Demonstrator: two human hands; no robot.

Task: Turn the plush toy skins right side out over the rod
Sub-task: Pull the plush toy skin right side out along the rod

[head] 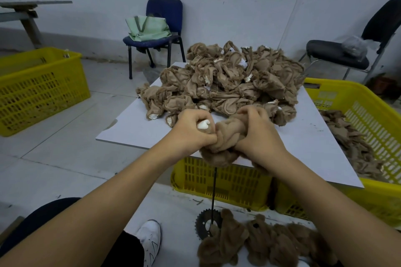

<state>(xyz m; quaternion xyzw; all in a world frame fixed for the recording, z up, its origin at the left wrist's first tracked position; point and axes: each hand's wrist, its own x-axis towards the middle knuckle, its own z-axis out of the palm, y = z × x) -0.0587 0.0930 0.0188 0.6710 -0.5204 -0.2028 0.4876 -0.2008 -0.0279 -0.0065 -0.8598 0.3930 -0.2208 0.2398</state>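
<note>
- Centre of the frame: a left hand (191,130) and a right hand (258,134) work a brown plush toy skin (223,136) above the near edge of a white tabletop (138,130), fingers of both curled tight into the fabric — a white patch shows in the left grip.
- Below them, a thin dark rod (214,186) rises from a toothed disc (206,223) on the floor into the skin.
- Behind — a heap of inside-out skins (230,80) on the tabletop; turned furry skins (260,243) lie lower right.
- Yellow crates (39,91) flank the scene.

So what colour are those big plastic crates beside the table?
Yellow crates, with slotted sides; clearest in the head view.
</note>
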